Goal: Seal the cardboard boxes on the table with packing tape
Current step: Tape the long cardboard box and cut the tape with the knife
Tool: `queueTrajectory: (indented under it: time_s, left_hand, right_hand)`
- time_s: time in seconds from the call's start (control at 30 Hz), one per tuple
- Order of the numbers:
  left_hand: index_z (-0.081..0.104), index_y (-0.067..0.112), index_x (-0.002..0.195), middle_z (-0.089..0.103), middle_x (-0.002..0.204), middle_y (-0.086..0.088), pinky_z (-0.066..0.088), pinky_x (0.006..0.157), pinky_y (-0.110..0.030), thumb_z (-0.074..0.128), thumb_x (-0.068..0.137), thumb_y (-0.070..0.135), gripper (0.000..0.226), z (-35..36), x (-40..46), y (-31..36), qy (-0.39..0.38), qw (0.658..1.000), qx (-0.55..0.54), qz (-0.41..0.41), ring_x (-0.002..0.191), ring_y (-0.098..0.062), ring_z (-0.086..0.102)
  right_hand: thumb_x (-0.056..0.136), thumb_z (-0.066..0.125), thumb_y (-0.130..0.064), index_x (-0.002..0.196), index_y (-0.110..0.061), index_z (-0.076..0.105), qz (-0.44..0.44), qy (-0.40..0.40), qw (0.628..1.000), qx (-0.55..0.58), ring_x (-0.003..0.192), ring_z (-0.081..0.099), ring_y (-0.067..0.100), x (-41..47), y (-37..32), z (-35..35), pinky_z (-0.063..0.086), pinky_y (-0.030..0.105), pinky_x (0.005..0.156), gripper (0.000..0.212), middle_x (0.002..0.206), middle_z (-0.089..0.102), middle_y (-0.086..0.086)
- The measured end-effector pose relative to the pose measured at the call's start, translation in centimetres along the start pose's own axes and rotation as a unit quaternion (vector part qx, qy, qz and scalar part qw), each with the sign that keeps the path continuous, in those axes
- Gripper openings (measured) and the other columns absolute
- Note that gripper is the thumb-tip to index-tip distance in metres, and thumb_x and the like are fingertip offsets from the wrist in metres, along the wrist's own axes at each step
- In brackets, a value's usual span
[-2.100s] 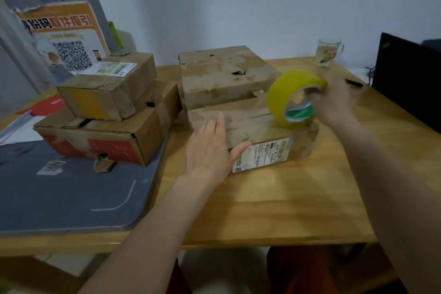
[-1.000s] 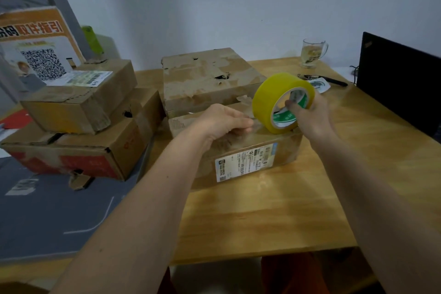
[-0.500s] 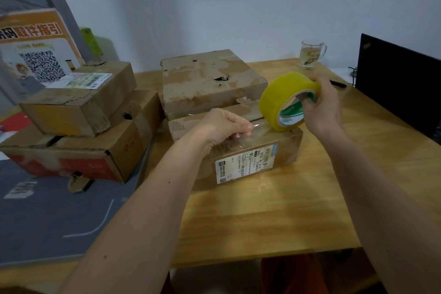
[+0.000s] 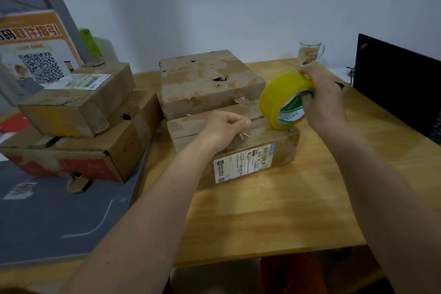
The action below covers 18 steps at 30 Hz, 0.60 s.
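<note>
Boxes: the near cardboard box point(image 4: 250, 150) sits mid-counter point(image 4: 274, 210) with a white shipping label point(image 4: 243, 162) on its front face; a clear strip of tape point(image 4: 253, 131) runs over its top from the yellow tape roll point(image 4: 279, 100) to the left hand; roll stands on edge at the box's right top end, touching it; right hand point(image 4: 327, 100) grips the roll, fingers point(image 4: 307, 95) hooked through the core, thumb over the outer rim; left hand point(image 4: 224, 126) rests on the box top, fingers curled, pinching the loose tape end; a second, worn box point(image 4: 210, 81) sits just behind, touching the near one; two more boxes stacked at left, small box point(image 4: 78, 102) on top of a wider box with red print point(image 4: 95, 150), both partly on a grey mat point(image 4: 59, 217); glass mug point(image 4: 310, 53) at the counter's far edge behind the right hand; black laptop screen point(image 4: 396, 83) at right; QR-code poster point(image 4: 35, 55) leans at far left; a green item behind the stack is too blurred to tell.
</note>
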<state>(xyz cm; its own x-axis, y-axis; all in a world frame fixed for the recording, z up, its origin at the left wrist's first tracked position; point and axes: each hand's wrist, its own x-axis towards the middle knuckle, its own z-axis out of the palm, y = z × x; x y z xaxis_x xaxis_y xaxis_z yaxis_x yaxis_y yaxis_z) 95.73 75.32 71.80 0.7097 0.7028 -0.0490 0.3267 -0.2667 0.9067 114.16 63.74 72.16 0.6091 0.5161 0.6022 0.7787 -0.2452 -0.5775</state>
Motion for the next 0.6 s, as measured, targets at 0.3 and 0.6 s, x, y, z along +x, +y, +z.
queueTrajectory:
  time_s: [0.3,0.6]
  left_hand:
    - [0.074,0.035,0.103,0.049,0.093,0.015,0.041,0.091,-0.038,0.053,0.101,0.037,0.020,1.4,-0.7,-1.1,0.062,0.966,0.228,0.108,0.096,-0.015,0.050]
    - [0.044,0.024,0.147,-0.005,0.165,0.006,0.012,0.121,-0.045,0.059,0.096,0.040,0.055,1.2,-0.4,-1.2,0.057,0.968,0.231,0.082,0.152,-0.018,-0.003]
  right_hand:
    - [0.086,0.069,-0.014,0.109,-0.020,0.067,0.184,-0.012,0.961,0.208,0.106,0.060,0.021,-0.1,0.2,0.9,0.051,0.037,0.087,0.023,0.112,0.066,0.005]
    - [0.098,0.054,-0.016,0.101,-0.024,0.060,0.175,-0.013,0.957,0.230,0.104,0.059,0.025,-0.2,0.9,2.0,0.049,0.040,0.089,0.010,0.102,0.062,0.001]
